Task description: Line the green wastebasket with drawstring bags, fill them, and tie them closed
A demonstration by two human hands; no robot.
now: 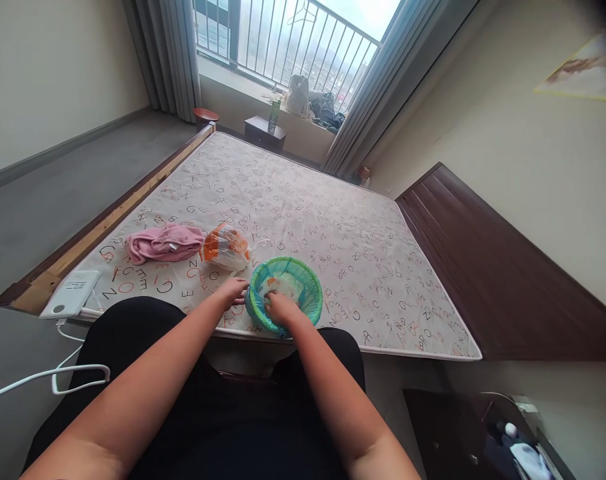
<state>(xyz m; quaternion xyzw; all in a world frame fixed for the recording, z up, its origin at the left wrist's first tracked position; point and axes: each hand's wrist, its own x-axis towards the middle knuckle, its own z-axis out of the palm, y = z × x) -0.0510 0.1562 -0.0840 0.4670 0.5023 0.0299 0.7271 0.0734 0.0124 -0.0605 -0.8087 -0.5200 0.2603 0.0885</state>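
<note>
Step, seemingly: handling pale contents (289, 285) of round green film-lined basket (313, 290), set on white letter-printed mattress (343, 227); your right hand (281, 308) inside it, grip unclear; left hand (231, 292) loosely spread just beside it; next likely needs it steadied

We read single capital letters, printed in black and orange-red, across the mattress cover (373, 267). At its near left portion we identify N, O, F, E and C; farther right, R and O. We cannot resolve any wording on the orange-marked plastic bag (221, 247) or the pink cloth's white tag (173, 247).
</note>
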